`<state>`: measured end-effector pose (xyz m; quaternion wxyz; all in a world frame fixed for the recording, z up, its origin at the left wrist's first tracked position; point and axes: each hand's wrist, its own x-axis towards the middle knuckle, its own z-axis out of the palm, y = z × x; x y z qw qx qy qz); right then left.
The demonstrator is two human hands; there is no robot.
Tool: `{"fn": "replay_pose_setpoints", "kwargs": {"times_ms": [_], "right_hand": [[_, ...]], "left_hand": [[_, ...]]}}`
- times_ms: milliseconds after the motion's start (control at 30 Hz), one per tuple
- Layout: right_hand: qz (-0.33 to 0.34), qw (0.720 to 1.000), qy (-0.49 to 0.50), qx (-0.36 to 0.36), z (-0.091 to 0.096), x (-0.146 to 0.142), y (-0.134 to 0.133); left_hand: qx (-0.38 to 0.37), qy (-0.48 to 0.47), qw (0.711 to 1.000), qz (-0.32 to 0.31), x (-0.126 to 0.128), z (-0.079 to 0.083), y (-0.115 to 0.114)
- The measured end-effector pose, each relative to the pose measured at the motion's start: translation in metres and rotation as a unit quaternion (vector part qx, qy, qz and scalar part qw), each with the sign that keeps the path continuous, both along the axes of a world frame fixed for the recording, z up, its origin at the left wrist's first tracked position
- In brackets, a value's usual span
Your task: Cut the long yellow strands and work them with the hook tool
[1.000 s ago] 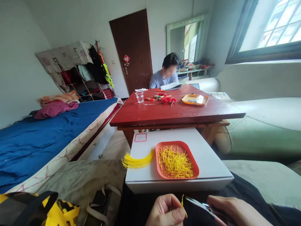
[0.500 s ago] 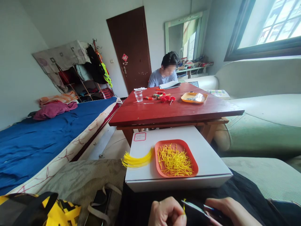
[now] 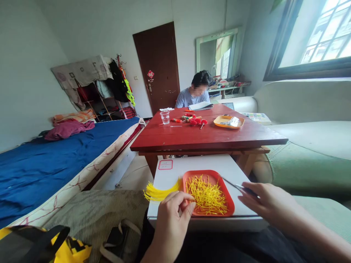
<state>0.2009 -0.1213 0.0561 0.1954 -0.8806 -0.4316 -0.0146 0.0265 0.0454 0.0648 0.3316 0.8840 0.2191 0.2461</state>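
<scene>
My left hand (image 3: 175, 213) is at the left rim of an orange-red tray (image 3: 231, 204), thumb and fingertips pinched together; whatever they may hold is too small to tell. A heap of short yellow strands (image 3: 207, 193) lies in the tray. Behind my left hand, a bundle of long yellow strands (image 3: 157, 191) rests on a white box (image 3: 170, 179), which also bears the tray. To the right of the tray, my right hand (image 3: 260, 199) grips a pair of scissors (image 3: 237, 185), its blades pointing left toward the tray's far corner. The fingers hide most of the handles.
Beyond the box stands a red table (image 3: 164, 138) with a plastic cup (image 3: 165, 117), red fluffy items (image 3: 196, 120) and a yellow tray (image 3: 219, 122). A person (image 3: 189, 96) sits behind it with an open booklet (image 3: 201, 106). A bed (image 3: 68, 146) is at left, a bag (image 3: 71, 248) at lower left.
Both hands have risen from my lap to the box. My left hand, which pinched a yellow strand by the scissor blades, is now at the tray. The scissors have moved up and right.
</scene>
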Motion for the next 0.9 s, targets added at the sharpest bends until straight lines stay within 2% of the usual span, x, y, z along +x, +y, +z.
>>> {"fn": "replay_pose_setpoints", "kwargs": {"times_ms": [67,133,233,333,400,567,800,900], "right_hand": [[0.044,0.997,0.01,-0.055,0.001,-0.002,0.013],[0.057,0.994,0.004,-0.094,0.002,-0.003,0.019],[0.025,0.991,-0.011,-0.131,0.006,0.001,0.02],[-0.002,0.987,-0.024,-0.156,0.013,0.01,0.02],[0.003,0.986,-0.03,-0.163,0.016,0.013,0.021],[0.072,0.984,-0.028,-0.158,0.013,0.007,0.022],[0.039,0.985,-0.051,-0.159,0.018,0.006,0.021],[0.042,0.986,-0.056,-0.151,0.018,0.002,0.02]], "left_hand": [[0.072,0.023,0.997,0.02,-0.002,-0.003,0.013],[0.132,0.04,0.989,0.048,-0.008,-0.01,0.025],[0.205,0.08,0.973,0.072,-0.017,-0.015,0.039],[0.244,0.137,0.958,0.063,-0.019,-0.013,0.045],[0.25,0.15,0.955,0.054,-0.016,-0.01,0.046],[0.253,0.159,0.953,0.05,-0.006,-0.008,0.042],[0.225,0.136,0.963,0.052,-0.008,-0.008,0.046],[0.2,0.113,0.972,0.042,-0.003,-0.004,0.04]]}}
